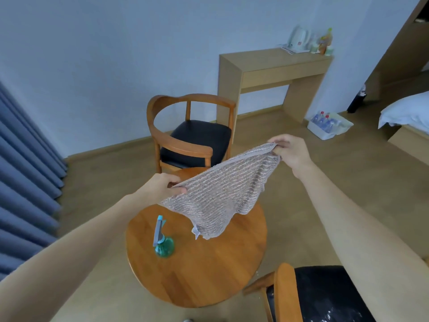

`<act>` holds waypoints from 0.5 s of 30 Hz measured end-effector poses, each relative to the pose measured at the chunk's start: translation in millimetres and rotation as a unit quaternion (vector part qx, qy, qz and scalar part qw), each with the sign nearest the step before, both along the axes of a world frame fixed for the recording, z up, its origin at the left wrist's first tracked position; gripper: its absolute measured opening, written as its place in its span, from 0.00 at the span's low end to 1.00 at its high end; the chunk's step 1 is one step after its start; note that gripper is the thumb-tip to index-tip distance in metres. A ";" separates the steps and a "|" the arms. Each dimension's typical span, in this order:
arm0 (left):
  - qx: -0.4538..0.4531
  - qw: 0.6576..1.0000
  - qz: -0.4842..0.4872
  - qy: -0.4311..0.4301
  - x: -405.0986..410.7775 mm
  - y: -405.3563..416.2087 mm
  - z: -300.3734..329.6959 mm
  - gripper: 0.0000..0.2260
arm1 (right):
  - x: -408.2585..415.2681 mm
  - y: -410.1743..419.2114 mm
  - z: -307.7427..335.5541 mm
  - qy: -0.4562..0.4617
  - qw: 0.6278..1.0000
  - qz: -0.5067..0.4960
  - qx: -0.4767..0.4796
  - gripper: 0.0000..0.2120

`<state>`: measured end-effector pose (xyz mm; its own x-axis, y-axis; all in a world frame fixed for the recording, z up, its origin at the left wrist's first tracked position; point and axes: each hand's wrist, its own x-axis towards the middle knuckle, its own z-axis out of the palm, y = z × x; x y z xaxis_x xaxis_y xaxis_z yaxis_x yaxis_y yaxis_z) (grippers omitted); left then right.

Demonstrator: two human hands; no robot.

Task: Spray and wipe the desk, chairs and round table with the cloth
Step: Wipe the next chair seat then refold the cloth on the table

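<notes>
Grey and ribbed, the cloth [220, 189] hangs stretched between our two hands above the round counter [197, 275]. Our left hand [162, 184] pinches one corner low and near us, fingers [178, 189] curled round the edge; our right hand [286, 152] pinches the opposite corner higher and farther out. So the cloth's long axis runs on a diagonal from lower left to upper right, and its free corner droops toward the counter without clearly touching it.

We judge this a spreading or folding of the cloth ahead of wiping. The bottle [162, 238] stands upright on the counter, below and just to the near side of our left hand, which is clearly the nearer one to it; our right hand is well apart from it. If spraying comes next, our left hand would have to let go of its corner and drop straight down to the bottle while the right keeps the cloth.

One chair [190, 133] stands beyond the counter, another [308, 296] at lower right, and the desk [274, 66] sits against the far wall.
</notes>
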<state>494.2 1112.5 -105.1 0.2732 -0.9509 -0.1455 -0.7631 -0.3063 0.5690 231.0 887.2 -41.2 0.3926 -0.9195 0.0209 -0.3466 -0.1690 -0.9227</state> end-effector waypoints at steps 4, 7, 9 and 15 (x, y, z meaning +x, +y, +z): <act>0.001 1.000 0.011 -0.016 24.6 -14.5 -5.5 0.09 | 8.3 -9.9 -16.7 0.029 0.998 -0.052 0.033 0.11; -0.015 1.000 0.009 -0.018 43.0 -20.6 -8.6 0.02 | 12.2 -18.3 -29.6 0.054 0.995 -0.072 0.050 0.09; -0.030 0.999 0.010 -0.022 53.5 -22.3 -8.9 0.02 | 13.0 -22.9 -36.3 0.080 0.993 -0.075 0.038 0.08; -0.038 0.999 0.014 -0.033 74.0 -51.1 -8.8 0.04 | 25.8 -37.5 -44.7 0.116 0.988 -0.099 0.022 0.06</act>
<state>568.2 1061.4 -113.9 0.3058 -0.9506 -0.0532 -0.7918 -0.2850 0.5402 256.8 849.7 -85.9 0.1943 -0.9768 -0.0899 -0.5720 -0.0384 -0.8194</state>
